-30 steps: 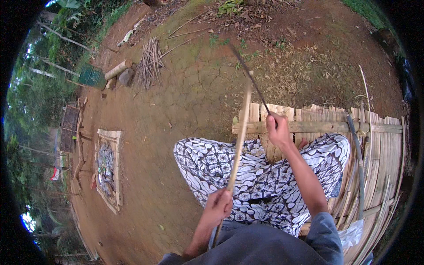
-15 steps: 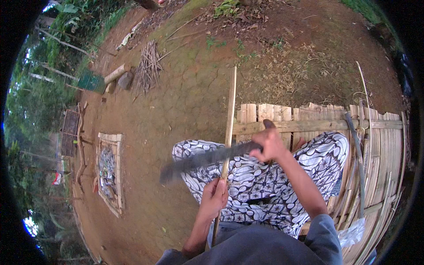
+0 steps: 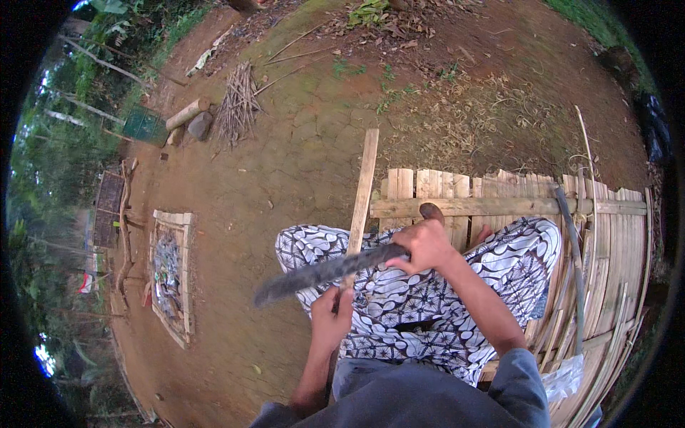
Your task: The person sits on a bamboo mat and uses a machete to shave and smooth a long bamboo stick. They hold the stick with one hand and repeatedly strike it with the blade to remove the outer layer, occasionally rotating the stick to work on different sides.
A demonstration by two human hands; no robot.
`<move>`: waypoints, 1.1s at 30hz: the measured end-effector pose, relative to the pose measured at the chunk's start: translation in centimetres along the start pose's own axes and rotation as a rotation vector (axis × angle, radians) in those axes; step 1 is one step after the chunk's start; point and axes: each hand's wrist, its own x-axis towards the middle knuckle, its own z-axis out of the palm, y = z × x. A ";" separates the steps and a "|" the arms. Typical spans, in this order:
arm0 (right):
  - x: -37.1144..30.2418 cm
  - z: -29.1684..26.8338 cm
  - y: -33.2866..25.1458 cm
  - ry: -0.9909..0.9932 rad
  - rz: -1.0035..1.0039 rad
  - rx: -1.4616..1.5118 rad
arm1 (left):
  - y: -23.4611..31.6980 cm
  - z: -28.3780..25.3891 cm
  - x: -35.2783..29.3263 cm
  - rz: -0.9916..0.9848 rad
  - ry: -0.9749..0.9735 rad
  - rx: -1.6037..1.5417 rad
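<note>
My right hand (image 3: 424,246) is closed round the dark handle of a machete (image 3: 314,274). Its broad, dark blade points left and lies across a long, flat bamboo strip (image 3: 364,177). Just below the blade, my left hand (image 3: 332,314) grips that strip, thumb along it. The strip's upper end stands out past my knees, leaning slightly right, and its lower end runs down beside my left forearm. Beneath both hands are my crossed legs in black-and-white patterned cloth (image 3: 421,307). Whether the edge bites into the strip cannot be made out.
A slatted bamboo platform (image 3: 514,207) lies under and right of me, with a grey stick (image 3: 573,264), thin strips and a clear plastic bag (image 3: 564,378). On the earthen ground are a bundle of sticks (image 3: 240,103), a log (image 3: 187,114) and a framed pit of rubbish (image 3: 189,278). Curled shavings (image 3: 457,128) lie ahead.
The bamboo strip has turned to show its wide face, and its top has come lower and left. Both hands have shifted slightly left and down, with the machete blade nearer my left hand.
</note>
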 end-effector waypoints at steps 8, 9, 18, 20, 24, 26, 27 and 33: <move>0.6 -1.0 0.9 0.026 0.681 0.311 | 0.7 -0.8 -1.5 -0.040 0.032 -0.071; 0.1 0.1 0.5 0.035 0.518 0.275 | 0.8 -0.8 -1.2 -0.067 0.041 -0.092; 0.3 1.4 0.1 -0.065 0.081 0.083 | 3.5 -2.0 -0.1 -0.281 -0.051 -0.362; 0.3 1.7 1.0 0.056 0.333 0.117 | 2.9 -2.9 -0.4 -0.256 -0.086 -0.423; 1.0 0.7 0.2 -0.051 0.476 0.184 | 2.6 -2.5 -0.6 -0.373 -0.122 -0.573; -0.1 1.7 -0.5 -0.057 0.367 0.188 | 2.6 -2.4 0.0 -0.418 -0.141 -0.683; -1.0 2.2 -0.8 -0.056 0.270 0.183 | 2.6 -2.3 0.4 -0.445 -0.152 -0.738; 0.2 1.1 -1.9 0.030 -0.073 0.075 | 2.1 -2.0 0.6 -0.479 -0.223 -0.792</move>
